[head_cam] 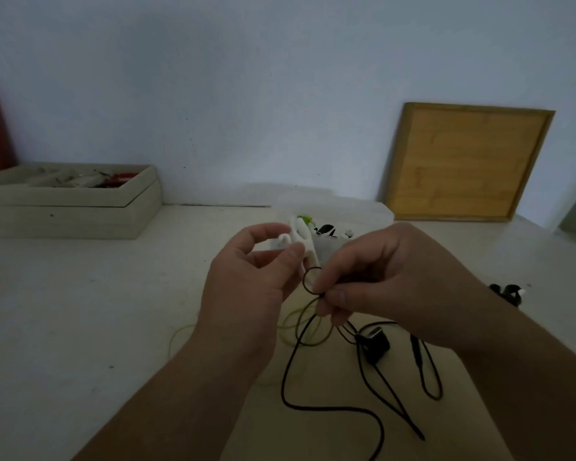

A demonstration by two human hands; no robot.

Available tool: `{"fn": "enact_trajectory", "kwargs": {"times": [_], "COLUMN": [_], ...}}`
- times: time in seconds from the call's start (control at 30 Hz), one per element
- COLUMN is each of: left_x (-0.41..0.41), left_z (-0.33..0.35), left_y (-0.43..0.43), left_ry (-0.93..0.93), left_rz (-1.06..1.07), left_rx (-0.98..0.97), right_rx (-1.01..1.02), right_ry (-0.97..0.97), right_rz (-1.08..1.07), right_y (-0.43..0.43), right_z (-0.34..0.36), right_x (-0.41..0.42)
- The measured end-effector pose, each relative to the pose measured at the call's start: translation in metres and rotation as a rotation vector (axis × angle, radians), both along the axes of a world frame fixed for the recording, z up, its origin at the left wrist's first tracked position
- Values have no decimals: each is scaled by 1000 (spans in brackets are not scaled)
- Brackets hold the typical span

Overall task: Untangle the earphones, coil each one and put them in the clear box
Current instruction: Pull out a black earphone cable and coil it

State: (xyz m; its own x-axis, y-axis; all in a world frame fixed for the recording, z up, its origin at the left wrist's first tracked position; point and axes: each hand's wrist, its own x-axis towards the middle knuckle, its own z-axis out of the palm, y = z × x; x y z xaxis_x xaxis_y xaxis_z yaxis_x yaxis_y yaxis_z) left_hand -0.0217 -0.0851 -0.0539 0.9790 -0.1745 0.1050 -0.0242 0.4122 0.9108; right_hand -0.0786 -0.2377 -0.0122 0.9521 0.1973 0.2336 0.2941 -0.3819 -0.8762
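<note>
Near the left wall stands a shallow pale wooden box (70,201) with small items inside, well apart from my work. Moving right, my left hand (246,287) is raised over the pale table (80,311), thumb and forefinger pinched on a white earphone cable (308,247); a thin yellow-green cable (180,331) lies on the table below it. Behind the hands stands the clear plastic box (363,211), already with some earphones inside. My right hand (389,284) pinches closed on a thin black earphone cable (313,281) at a small loop, and the rest of it trails down over the table. I judge I am in the untangling step: the next move calls for pulling white from black slowly, without tightening the loop. Further right, a square wooden board (466,161) leans on the wall.
</note>
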Motion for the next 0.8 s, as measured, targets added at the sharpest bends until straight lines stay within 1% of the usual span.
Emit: {"fn": "enact_trajectory", "kwargs": {"times": [0.07, 0.17, 0.27, 0.37, 0.5, 0.67, 0.8], "left_x": [1, 3, 2, -4, -5, -6, -9], "left_z": [-1, -1, -1, -1, -1, 0, 1], "left_y": [1, 4, 4, 0, 0, -2, -4], "left_ry": [22, 44, 26, -52, -132, -248, -316], "left_rz": [56, 103, 78, 38, 42, 60, 58], "left_rx": [-18, -31, -14, 87, 176, 287, 325], "right_rx": [7, 59, 8, -71, -209, -244, -261], "right_ry": [30, 25, 25, 6, -175, -246, -261], "right_rz": [27, -1, -70, -111, -284, -314, -362], "right_y": [-2, -6, -7, 0, 1, 2, 2], "right_z": [6, 10, 8, 4, 0, 1, 1], "right_x": [-4, -6, -3, 0, 3, 2, 1]}}
